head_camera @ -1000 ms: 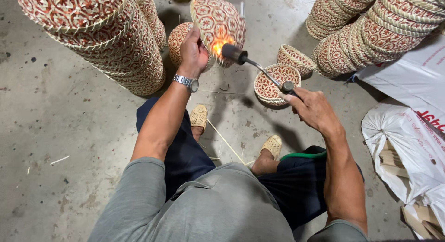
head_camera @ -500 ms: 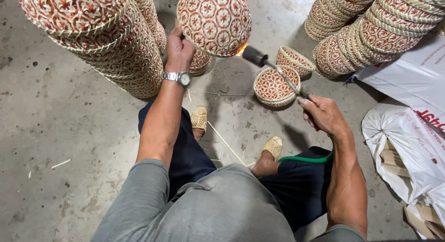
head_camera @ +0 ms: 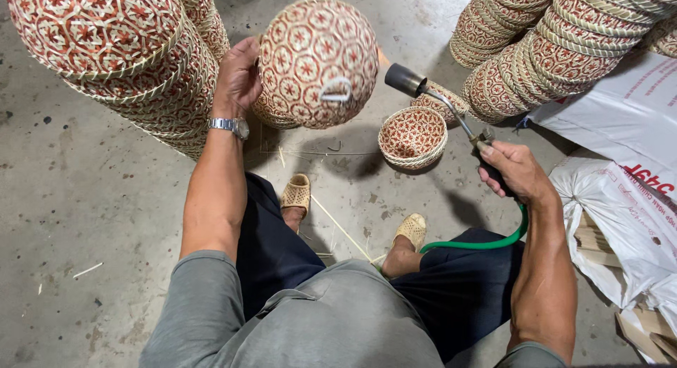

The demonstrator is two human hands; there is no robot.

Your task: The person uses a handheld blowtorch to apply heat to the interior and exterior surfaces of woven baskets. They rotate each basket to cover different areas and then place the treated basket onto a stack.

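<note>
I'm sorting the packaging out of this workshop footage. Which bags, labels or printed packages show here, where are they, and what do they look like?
White sack: upper right on the floor, below the stacked baskets; flat, white, with red print near its lower edge.
White plastic bag: right edge, beside the right hand; crumpled, white, partly open.
Pale flat pieces: inside that bag's opening; tan, cardboard or wood, I cannot tell which.
No screens or signs in view.

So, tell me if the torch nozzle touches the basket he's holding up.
Apart: the head view shows bare floor between the torch nozzle and the woven basket.
</note>
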